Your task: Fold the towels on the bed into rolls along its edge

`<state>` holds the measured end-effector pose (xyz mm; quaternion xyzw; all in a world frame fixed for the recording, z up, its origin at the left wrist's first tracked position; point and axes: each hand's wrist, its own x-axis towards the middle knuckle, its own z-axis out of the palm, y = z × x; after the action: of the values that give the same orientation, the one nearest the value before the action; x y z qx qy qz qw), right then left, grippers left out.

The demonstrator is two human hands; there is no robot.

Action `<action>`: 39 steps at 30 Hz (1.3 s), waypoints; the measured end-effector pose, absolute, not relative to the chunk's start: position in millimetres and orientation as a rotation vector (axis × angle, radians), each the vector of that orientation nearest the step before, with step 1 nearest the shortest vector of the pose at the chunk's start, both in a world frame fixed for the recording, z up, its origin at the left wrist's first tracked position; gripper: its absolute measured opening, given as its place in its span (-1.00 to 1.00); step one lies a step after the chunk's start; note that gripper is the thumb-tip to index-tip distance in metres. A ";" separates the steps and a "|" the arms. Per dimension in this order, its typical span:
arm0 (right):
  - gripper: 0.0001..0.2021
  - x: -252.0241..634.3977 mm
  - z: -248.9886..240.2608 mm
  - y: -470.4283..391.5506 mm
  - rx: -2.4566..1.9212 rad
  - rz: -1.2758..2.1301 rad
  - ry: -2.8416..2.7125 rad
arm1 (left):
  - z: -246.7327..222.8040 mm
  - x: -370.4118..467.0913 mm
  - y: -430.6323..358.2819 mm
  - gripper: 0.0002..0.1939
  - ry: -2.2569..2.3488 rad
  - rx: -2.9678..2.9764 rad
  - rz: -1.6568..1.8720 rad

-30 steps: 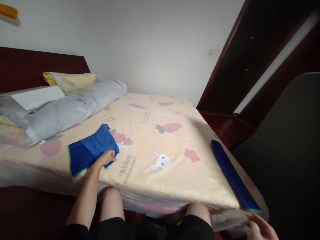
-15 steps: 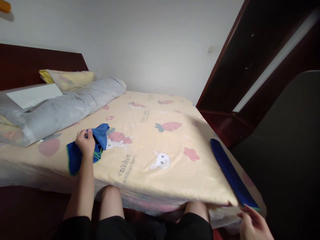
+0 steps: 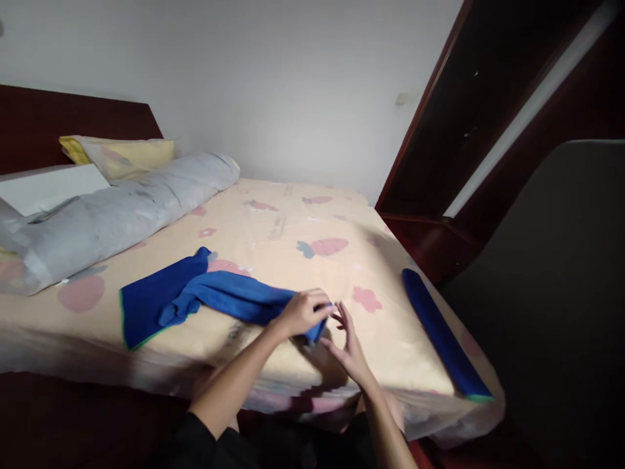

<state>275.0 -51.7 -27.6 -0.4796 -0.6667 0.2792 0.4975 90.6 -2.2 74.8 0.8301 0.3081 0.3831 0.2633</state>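
Observation:
My left hand [image 3: 303,314] is closed on one end of a blue cloth [image 3: 244,296], which stretches leftward across the bed in a loose, crumpled strip. Fingers apart, my right hand [image 3: 349,348] is beside that end, and I see nothing held in it. Under the strip's far end lies a darker blue cloth [image 3: 149,296] with a green edge, partly covered. A long, narrow folded blue cloth [image 3: 442,332], green at its near end, rests along the bed's right side, apart from both hands.
The bed [image 3: 273,228] has a cream sheet printed with rabbits and carrots. A rolled grey quilt [image 3: 146,208], a yellow pillow [image 3: 141,156] and a white flat box [image 3: 53,185] are at the left. Dark furniture [image 3: 439,130] stands at the right.
My left hand has moved right, drawing the blue cloth out from its bunched heap. My right hand has left the folded cloth at the bed's right edge and come in beside my left.

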 end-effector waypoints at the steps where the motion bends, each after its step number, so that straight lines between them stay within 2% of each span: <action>1: -0.36 263.8 -29.5 -46.5 -1.137 0.731 -1.644 | 67.9 100.0 -12.0 -0.78 0.806 2.261 0.958; 3: -0.58 252.2 -33.7 -37.9 -1.109 0.857 -1.680 | 55.1 107.7 -26.0 -0.80 0.768 2.255 0.870; 5: -0.71 254.6 -33.6 -31.2 -1.108 0.954 -1.692 | 43.7 99.8 -29.0 -0.81 0.730 2.173 0.881; 8: -0.73 280.8 -20.1 -23.4 -1.084 1.054 -1.701 | 29.7 59.9 -10.0 -0.77 0.859 2.052 1.013; 10: -0.75 310.2 -6.1 -18.9 -1.048 1.093 -1.702 | 22.1 18.3 13.7 -0.77 1.204 2.059 1.020; 12: -0.76 345.2 6.0 -15.9 -1.038 1.060 -1.696 | 15.8 -28.2 38.0 -0.75 1.697 2.047 0.810; 16: -0.68 409.9 13.6 -19.9 -1.143 1.027 -1.750 | 1.3 -103.0 66.1 -0.59 2.041 1.888 0.671; 21: -0.71 449.7 8.1 -32.5 -1.431 1.200 -2.084 | -26.4 -126.0 64.8 -0.49 1.983 1.893 0.499; 25: -0.52 464.3 12.6 -28.6 -1.574 1.212 -2.204 | -40.1 -122.0 64.5 -0.47 1.930 1.891 0.400; 29: -0.62 454.4 7.0 -17.4 -1.561 0.967 -2.001 | -36.8 -130.2 72.8 -0.78 1.933 1.856 0.325; 31: -0.64 438.4 -5.4 -13.0 -1.660 0.854 -1.922 | -31.6 -137.7 76.8 -0.84 1.941 1.838 0.302; 35: -0.68 411.1 -30.1 -7.9 -1.785 0.808 -2.031 | -21.3 -152.4 78.0 -0.80 1.953 1.759 0.283; 39: -0.76 408.0 -26.9 -7.9 -1.718 0.916 -2.190 | -13.5 -167.7 70.4 -0.64 1.867 1.732 0.362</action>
<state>408.0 -7.9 -26.9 -0.5831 -0.7432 0.3108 0.1052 -167.7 70.4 -13.5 0.6462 0.6965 0.1350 0.2810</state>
